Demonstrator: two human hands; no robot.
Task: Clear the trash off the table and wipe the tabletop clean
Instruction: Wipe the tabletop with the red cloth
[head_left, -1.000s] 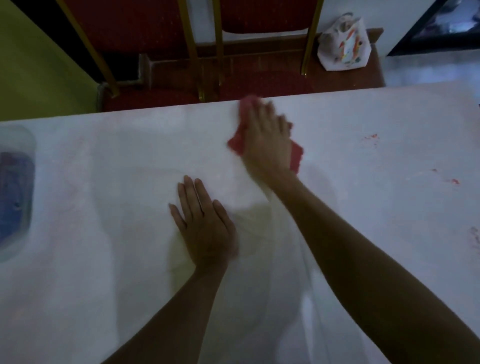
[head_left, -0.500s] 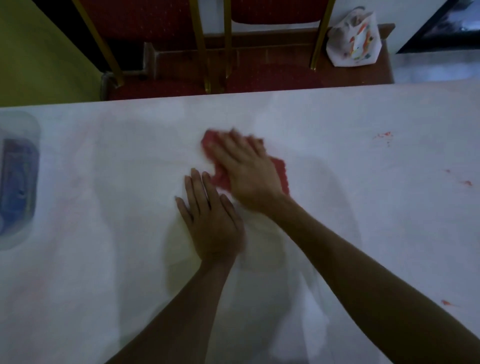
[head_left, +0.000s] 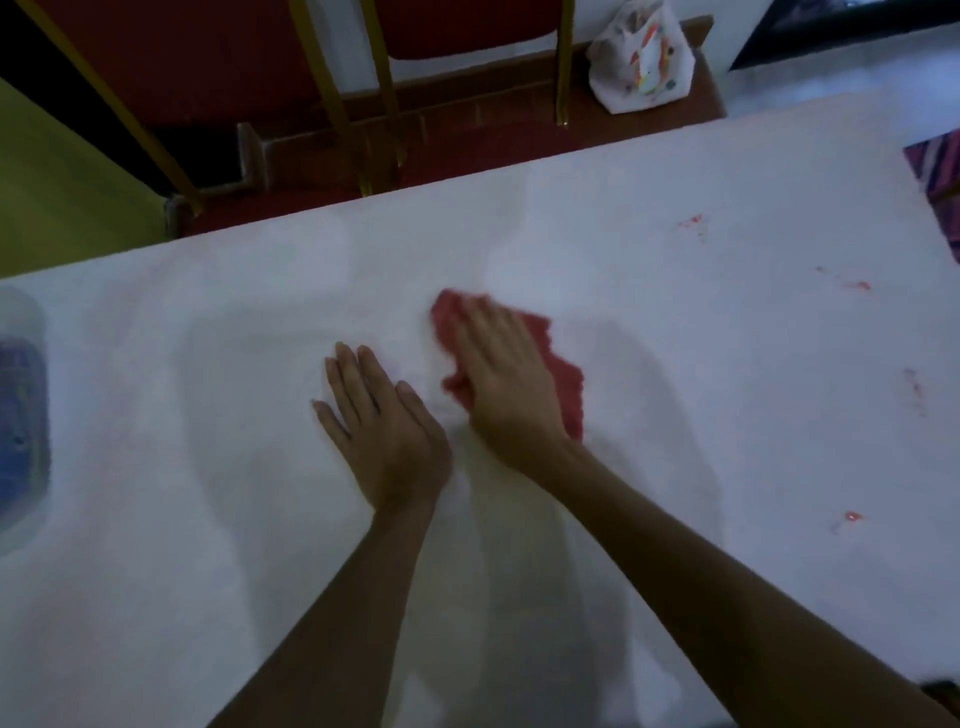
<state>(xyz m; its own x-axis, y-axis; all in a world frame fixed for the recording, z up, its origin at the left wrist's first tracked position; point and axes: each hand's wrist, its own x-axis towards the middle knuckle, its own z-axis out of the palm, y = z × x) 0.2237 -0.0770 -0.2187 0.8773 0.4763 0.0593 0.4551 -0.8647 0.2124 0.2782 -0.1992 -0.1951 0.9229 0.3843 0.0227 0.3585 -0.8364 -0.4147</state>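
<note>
**Red rag under R hand, mid-table**

Writing: white plastic bag (head_left: 644, 60) beyond the far edge has a colour print, too blurred to read.

Rag: the red rag (head_left: 563, 374) is crumpled, rough-looking, and lies on the table approx. centre, just right of the L hand. R hand (head_left: 506, 374) lies on top of it, palm down, fingers straight & slightly spread, pressing. The rag shows past the fingertips and along the hand's right side. Hand edges are blurred. L hand (head_left: 387, 431) is flat on the bare top, fingers straight, nothing in it. The two hands sit just beside each other.

Surface: white table (head_left: 675, 415), dim light, faint pinkish smears. Small red spots (head_left: 857, 285) lie to the right, well apart from the rag. A clear tub (head_left: 21, 415) w/ something blue inside is at the left edge.

Room: red chairs (head_left: 382, 93) w/ gold legs behind the table, red carpet (head_left: 467, 140), green surface (head_left: 67, 208) far left, striped fabric (head_left: 940, 171) at the right edge.
</note>
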